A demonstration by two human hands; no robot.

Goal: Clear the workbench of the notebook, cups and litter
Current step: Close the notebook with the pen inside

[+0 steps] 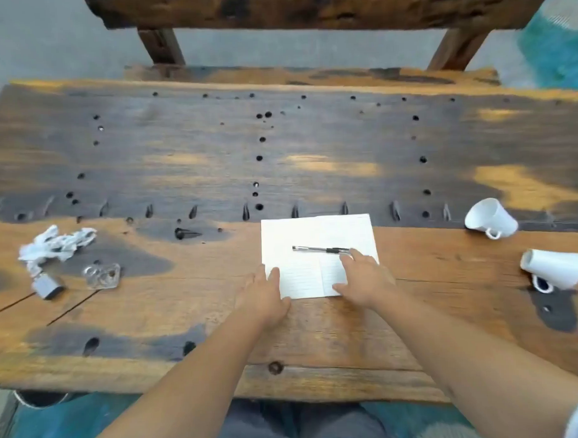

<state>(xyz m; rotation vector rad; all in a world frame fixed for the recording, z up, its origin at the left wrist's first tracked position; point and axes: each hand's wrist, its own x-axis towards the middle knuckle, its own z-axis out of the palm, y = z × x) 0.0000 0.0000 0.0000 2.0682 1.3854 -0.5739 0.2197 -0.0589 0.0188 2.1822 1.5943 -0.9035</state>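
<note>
An open white lined notebook (314,237) lies in the middle of the wooden workbench (213,162), with a black pen (321,249) across its pages. My left hand (265,293) rests flat at the notebook's lower left corner. Fingers spread, my right hand (365,280) lies on its lower right page, fingertips touching the pen's end. Two white cups lie tipped on their sides at the right: one (489,218) farther back, one (553,268) nearer. Crumpled white paper litter (56,245) sits at the left.
Beside the litter lie a small grey metal block (47,288) and a clear glass dish (103,275). A heavy wooden bench (306,8) stands behind the workbench. The worktop has many drilled holes. My legs are under the front edge.
</note>
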